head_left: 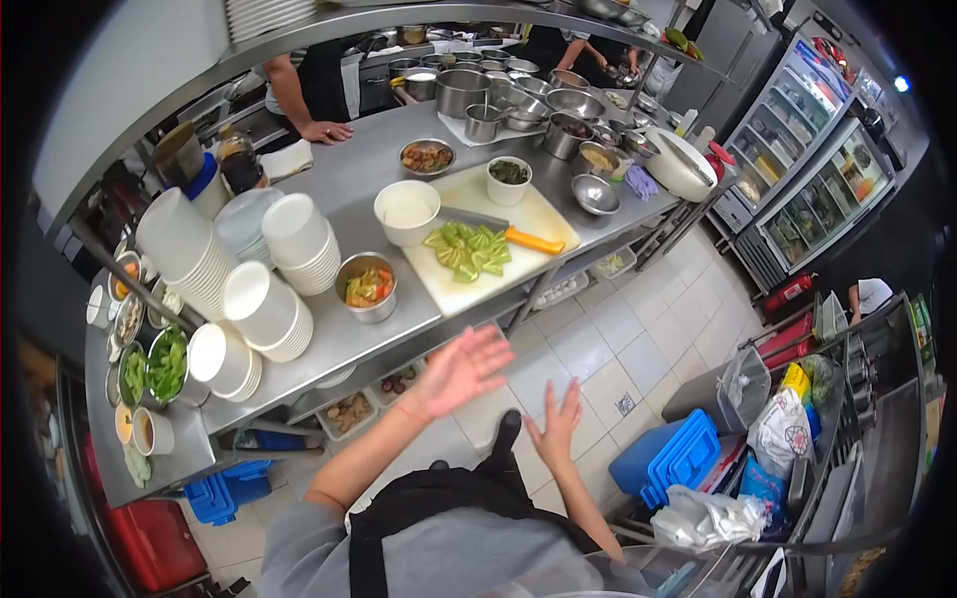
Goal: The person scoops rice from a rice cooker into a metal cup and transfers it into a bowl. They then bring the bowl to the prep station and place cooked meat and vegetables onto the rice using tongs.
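Note:
My left hand [462, 372] is raised in front of the steel counter [339, 189], palm showing and fingers spread, holding nothing. To its right and lower, my right hand [556, 425] hangs over the floor, also empty with fingers apart. Nearest on the counter is a white cutting board [437, 282] bearing sliced green vegetable pieces [465, 252]. Behind these lies a knife with an orange handle [535, 241]. A white tub [407, 212] and a smaller cup of dark leafy food [509, 177] stand on the board. Left of it sits a metal bowl of cut vegetables [367, 286].
Stacked white containers [267, 309] and leafy greens [166, 362] crowd the counter's left end. Metal pots [464, 93] fill its far side, where another person's hand [326, 132] rests. A blue crate [666, 458] and bags [780, 439] stand at right.

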Demonstrator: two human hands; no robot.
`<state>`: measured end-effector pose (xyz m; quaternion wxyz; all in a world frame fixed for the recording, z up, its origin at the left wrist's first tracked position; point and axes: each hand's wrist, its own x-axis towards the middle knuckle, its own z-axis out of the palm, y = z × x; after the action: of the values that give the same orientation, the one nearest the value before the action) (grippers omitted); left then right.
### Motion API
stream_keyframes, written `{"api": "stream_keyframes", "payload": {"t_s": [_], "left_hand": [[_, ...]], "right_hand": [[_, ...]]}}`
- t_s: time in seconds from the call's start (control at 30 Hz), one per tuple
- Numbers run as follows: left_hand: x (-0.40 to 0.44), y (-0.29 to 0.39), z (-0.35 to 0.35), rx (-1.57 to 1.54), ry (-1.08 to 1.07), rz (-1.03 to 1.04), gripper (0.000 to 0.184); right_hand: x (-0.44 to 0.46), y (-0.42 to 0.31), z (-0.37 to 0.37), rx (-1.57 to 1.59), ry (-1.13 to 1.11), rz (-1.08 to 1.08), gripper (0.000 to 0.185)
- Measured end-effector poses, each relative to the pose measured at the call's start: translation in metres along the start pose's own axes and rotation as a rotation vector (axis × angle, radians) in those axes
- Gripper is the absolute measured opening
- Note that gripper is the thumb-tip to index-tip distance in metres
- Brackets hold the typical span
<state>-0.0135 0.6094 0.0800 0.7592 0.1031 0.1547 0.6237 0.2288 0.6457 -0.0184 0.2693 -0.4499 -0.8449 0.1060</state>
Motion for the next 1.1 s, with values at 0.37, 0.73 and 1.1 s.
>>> {"api": "stream_keyframes", "payload": {"t_s": [0.37,0.73,1.1], "left_hand": [[0.149,0.145,-0.123,0.105,0.967,0.846,0.064],[0.176,0.145,-0.129,-0.016,1.212,1.018,0.028],[0.181,0.140,-0.093,-0.103,1.087,1.104,0.022]], "right_hand": [[0.393,0.076,-0.025,0.399,0.152,-0.374,0.041],[0.744,0.045,0.166,-0.200,0.079,-0.648,0.042],[0.802,0.039,0.253,-0.642,-0.055,-0.865,0.021]]}}
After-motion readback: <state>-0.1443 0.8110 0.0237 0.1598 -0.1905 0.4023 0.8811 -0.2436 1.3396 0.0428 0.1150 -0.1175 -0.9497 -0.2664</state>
